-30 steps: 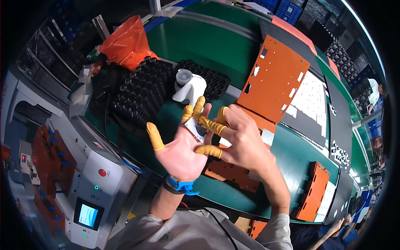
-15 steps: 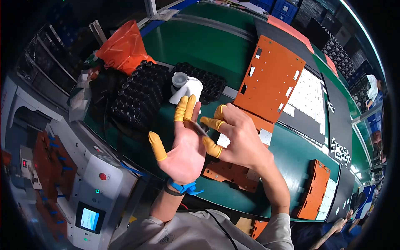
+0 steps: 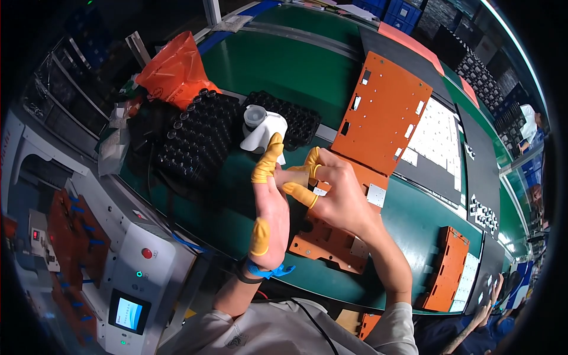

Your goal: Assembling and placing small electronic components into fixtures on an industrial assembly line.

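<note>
Yellow finger cots cover several fingers of both my hands. My right hand (image 3: 338, 192) pinches a small thin flat piece (image 3: 300, 177) between thumb and fingers; its exact kind is too small to tell. My left hand (image 3: 271, 213) is turned edge-on, fingers stretched upward and the thumb lowered along the palm, with a blue strap (image 3: 269, 271) round the wrist. One left finger without a cot reaches against the piece and the right fingertips. Just beyond stand a white cloth or wipe (image 3: 271, 131) and a small lidded translucent cup (image 3: 255, 115). Below my hands lies an orange fixture plate (image 3: 331, 251).
Black trays of round lens-like parts (image 3: 198, 139) and an orange plastic bag (image 3: 177, 68) are on the left. A large orange perforated plate (image 3: 384, 112) leans up at the right, beside white sheets (image 3: 438, 139). A grey machine (image 3: 148, 266) stands lower left. Another person's hand (image 3: 482, 313) shows lower right.
My left hand has rotated from palm-up to edge-on, its thumb drawn in. The small flat piece, still in my right hand's pinch, is turned to show more of its face.
</note>
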{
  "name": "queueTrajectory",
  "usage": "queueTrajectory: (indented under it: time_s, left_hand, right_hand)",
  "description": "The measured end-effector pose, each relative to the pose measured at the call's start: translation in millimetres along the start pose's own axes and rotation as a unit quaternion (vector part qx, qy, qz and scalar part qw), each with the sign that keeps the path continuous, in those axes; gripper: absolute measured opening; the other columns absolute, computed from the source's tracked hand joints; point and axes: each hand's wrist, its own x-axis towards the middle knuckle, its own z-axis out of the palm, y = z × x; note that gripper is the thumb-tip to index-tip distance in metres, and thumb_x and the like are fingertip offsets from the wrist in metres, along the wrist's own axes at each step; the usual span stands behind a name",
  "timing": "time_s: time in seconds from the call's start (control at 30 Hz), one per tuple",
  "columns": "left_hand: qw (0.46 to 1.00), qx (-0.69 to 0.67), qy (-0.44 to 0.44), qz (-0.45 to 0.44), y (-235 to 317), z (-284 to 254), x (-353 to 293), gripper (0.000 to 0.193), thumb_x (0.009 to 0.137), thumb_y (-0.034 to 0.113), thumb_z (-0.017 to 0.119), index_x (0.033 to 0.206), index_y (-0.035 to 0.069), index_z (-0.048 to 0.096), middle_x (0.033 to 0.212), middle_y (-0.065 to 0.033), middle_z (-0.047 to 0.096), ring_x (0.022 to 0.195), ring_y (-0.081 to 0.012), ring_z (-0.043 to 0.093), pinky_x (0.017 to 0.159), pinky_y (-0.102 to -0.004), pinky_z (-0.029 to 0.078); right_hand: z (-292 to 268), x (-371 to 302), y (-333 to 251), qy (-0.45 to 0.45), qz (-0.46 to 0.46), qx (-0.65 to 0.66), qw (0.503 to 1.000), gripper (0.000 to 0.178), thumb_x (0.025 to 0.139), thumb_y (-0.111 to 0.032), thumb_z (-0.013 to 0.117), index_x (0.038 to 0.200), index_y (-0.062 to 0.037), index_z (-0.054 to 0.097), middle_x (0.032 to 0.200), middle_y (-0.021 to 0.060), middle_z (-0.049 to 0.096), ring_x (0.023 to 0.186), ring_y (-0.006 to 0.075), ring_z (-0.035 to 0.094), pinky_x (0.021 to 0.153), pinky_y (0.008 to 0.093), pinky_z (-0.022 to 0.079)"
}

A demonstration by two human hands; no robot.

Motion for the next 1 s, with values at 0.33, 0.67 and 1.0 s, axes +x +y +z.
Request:
queueTrajectory:
  time_s: [0.33, 0.67, 1.0]
  left_hand:
    - [0.996, -0.037, 0.086, -0.011, -51, -24, 1, 0.042, 0.102, 0.034, 0.059, 0.123, -0.002, 0.060, 0.114, -0.0071, 0.063, 0.108, -0.0147, 0.059, 0.098, -0.0319, 0.046]
    - [0.989, -0.114, 0.076, -0.056, -57, -31, 2, 0.039, 0.105, 0.036, 0.054, 0.120, 0.003, 0.063, 0.118, -0.0041, 0.062, 0.107, -0.0133, 0.059, 0.095, -0.0317, 0.049]
    - [0.992, 0.076, 0.094, 0.034, -46, -38, 13, 0.032, 0.099, 0.026, 0.065, 0.097, -0.006, 0.067, 0.078, -0.0002, 0.063, 0.073, -0.0049, 0.052, 0.066, -0.0239, 0.044]
  right_hand:
    - [6, 1, -2, 0.085, -0.009, 0.086, 0.993, 0.023, 0.079, -0.015, 0.080, 0.084, 0.0055, 0.072, 0.073, 0.0122, 0.051, 0.065, 0.0249, 0.050, 0.056, 0.0372, 0.039]
    - [11, 1, 8, 0.063, -0.108, -0.076, 0.989, 0.028, 0.081, -0.022, 0.076, 0.081, 0.0054, 0.071, 0.075, 0.0130, 0.050, 0.068, 0.0290, 0.055, 0.055, 0.0402, 0.043]
    - [-14, 5, 11, 0.062, -0.106, -0.158, 0.980, 0.036, 0.085, -0.031, 0.073, 0.106, -0.0015, 0.075, 0.080, 0.0093, 0.053, 0.074, 0.0252, 0.048, 0.072, 0.0371, 0.040]
